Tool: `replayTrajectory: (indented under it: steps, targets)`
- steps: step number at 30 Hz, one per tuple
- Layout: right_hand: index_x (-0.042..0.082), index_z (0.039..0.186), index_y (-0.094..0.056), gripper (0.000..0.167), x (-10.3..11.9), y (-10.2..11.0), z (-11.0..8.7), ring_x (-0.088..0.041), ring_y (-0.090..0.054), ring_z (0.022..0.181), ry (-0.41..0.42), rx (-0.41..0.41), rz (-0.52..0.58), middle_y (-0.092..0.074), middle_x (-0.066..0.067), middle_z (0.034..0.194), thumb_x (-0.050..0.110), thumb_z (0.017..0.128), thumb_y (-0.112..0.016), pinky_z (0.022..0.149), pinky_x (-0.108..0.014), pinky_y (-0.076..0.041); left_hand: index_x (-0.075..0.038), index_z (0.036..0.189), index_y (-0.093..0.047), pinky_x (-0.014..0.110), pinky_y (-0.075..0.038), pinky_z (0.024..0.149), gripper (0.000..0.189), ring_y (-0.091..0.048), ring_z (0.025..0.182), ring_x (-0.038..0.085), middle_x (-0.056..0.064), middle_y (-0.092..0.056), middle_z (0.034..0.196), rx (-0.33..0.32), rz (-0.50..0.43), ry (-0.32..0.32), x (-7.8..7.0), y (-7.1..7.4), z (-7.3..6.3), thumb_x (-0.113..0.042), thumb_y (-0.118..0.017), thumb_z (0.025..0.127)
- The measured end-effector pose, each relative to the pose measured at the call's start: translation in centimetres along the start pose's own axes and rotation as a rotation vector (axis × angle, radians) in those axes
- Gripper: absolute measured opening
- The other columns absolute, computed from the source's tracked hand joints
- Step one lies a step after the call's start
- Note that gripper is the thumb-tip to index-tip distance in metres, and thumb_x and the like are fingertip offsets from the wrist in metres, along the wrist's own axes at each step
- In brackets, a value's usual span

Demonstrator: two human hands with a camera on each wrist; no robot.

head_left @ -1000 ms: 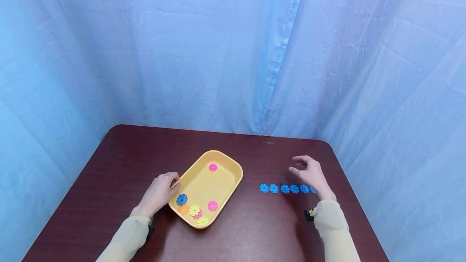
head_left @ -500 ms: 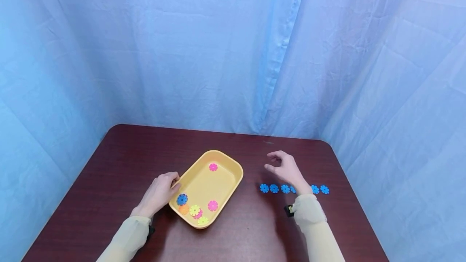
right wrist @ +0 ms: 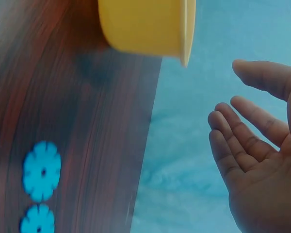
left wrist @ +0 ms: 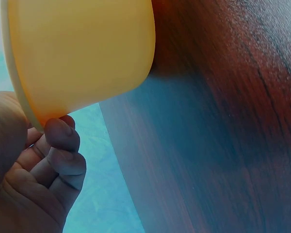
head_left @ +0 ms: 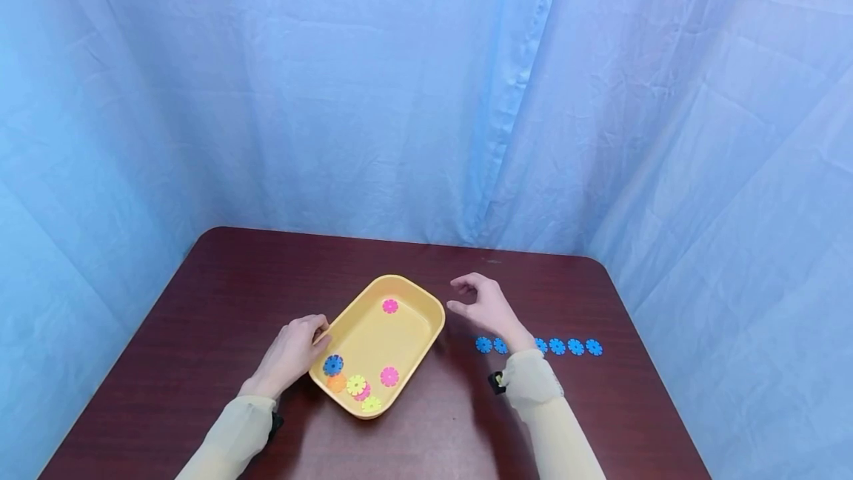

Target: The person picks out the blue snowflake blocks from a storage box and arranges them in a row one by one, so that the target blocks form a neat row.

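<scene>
My left hand (head_left: 289, 354) grips the left rim of a yellow plastic tub (head_left: 426, 350), thumb and fingers pinching the edge in the left wrist view. The tub tilts toward its near corner. Gathered there are a dark blue notched disc (head_left: 333, 365), an orange disc (head_left: 336, 384), yellow discs (head_left: 356, 385) and pink discs (head_left: 389, 376); another pink disc (head_left: 389, 307) lies near the far end. Just right of the tub hovers my right hand (head_left: 488, 307), thumb and fingers apart and holding nothing. Beneath its wrist runs a row of blue notched discs (head_left: 576, 347), partly hidden by the forearm.
The dark red-brown wooden table (head_left: 426, 450) has rounded far corners. Light blue curtains (head_left: 373, 95) hang behind it and along both sides.
My right hand has moved left from above the right part of the disc row to beside the tub, uncovering the row's right end. The left hand and the tub have stayed put.
</scene>
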State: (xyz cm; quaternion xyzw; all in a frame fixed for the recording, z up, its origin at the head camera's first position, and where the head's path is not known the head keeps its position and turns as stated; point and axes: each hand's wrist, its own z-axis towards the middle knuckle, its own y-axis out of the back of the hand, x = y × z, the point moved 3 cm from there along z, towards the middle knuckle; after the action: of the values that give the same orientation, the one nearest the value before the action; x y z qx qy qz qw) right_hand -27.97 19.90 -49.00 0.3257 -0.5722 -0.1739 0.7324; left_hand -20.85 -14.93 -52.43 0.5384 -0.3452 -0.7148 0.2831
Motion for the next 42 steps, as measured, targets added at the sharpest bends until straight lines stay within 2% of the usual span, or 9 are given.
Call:
replayTrajectory:
  steps: [8, 11, 18, 22, 30, 35, 42]
  targets:
    - [0.001, 0.116, -0.068, 0.035, 2.3, -3.3, 1.2, -0.032, -0.061, 0.1, 0.077, 0.055, 0.025, -0.066, -0.017, 0.11, 0.011, 0.084, -0.08, 0.088, -0.045, -0.051, -0.013, 0.081, -0.06, 0.026, -0.037, 0.054, 0.017, -0.043, 0.059, 0.013, -0.003, -0.05, 0.069, 0.011, 0.001, 0.017, 0.0, 0.0, 0.0, -0.004, -0.074, 0.088]
    - [-0.003, 0.116, -0.066, 0.036, 3.3, -4.6, 1.5, -0.036, -0.061, 0.101, 0.11, 0.086, 0.056, -0.065, -0.021, 0.111, 0.007, 0.084, -0.079, 0.09, -0.048, -0.05, -0.013, 0.081, -0.06, 0.026, -0.037, 0.054, 0.017, -0.044, 0.059, 0.013, -0.003, -0.05, 0.069, 0.013, 0.002, 0.017, 0.0, -0.1, 0.0, -0.005, -0.074, 0.088]
    - [-0.004, 0.115, -0.067, 0.036, 5.6, -7.5, 1.8, -0.035, -0.062, 0.1, 0.183, 0.146, 0.047, -0.066, -0.017, 0.107, 0.01, 0.084, -0.079, 0.091, -0.05, -0.049, -0.013, 0.08, -0.06, 0.026, -0.037, 0.054, 0.018, -0.043, 0.059, 0.012, -0.004, -0.051, 0.069, -0.001, 0.0, 0.009, 0.1, -0.1, 0.0, -0.004, -0.075, 0.087]
    - [-0.005, 0.115, -0.066, 0.036, 6.6, -9.0, 1.8, -0.038, -0.062, 0.101, 0.188, 0.184, 0.052, -0.066, -0.021, 0.108, 0.01, 0.085, -0.078, 0.092, -0.051, -0.048, -0.013, 0.08, -0.06, 0.026, -0.037, 0.054, 0.018, -0.044, 0.059, 0.012, -0.003, -0.052, 0.07, 0.006, 0.003, 0.006, 0.1, -0.1, 0.1, -0.005, -0.074, 0.088]
    - [0.0, 0.114, -0.068, 0.035, 8.2, -11.9, 1.5, -0.027, -0.062, 0.098, 0.233, 0.219, 0.0, -0.066, -0.013, 0.109, 0.016, 0.084, -0.079, 0.09, -0.043, -0.05, -0.013, 0.081, -0.061, 0.026, -0.039, 0.054, 0.017, -0.046, 0.06, 0.012, -0.003, -0.054, 0.072, 0.017, 0.001, 0.013, 0.0, -0.1, 0.2, -0.006, -0.074, 0.088]
    - [0.003, 0.113, -0.069, 0.034, 9.0, -13.5, 1.4, -0.021, -0.061, 0.097, 0.229, 0.236, 0.0, -0.067, -0.009, 0.108, 0.016, 0.084, -0.08, 0.09, -0.038, -0.051, -0.013, 0.081, -0.061, 0.026, -0.039, 0.054, 0.018, -0.046, 0.06, 0.012, -0.003, -0.054, 0.072, 0.014, 0.002, 0.01, 0.1, -0.1, 0.1, -0.004, -0.075, 0.088]
    - [0.003, 0.112, -0.069, 0.034, 9.7, -15.5, 0.5, -0.021, -0.062, 0.098, 0.207, 0.287, 0.0, -0.068, -0.009, 0.108, 0.015, 0.083, -0.08, 0.087, -0.031, -0.051, -0.012, 0.08, -0.06, 0.025, -0.038, 0.053, 0.019, -0.045, 0.059, 0.012, -0.002, -0.054, 0.071, -0.003, 0.002, -0.018, 0.0, 0.0, 0.2, -0.003, -0.076, 0.086]
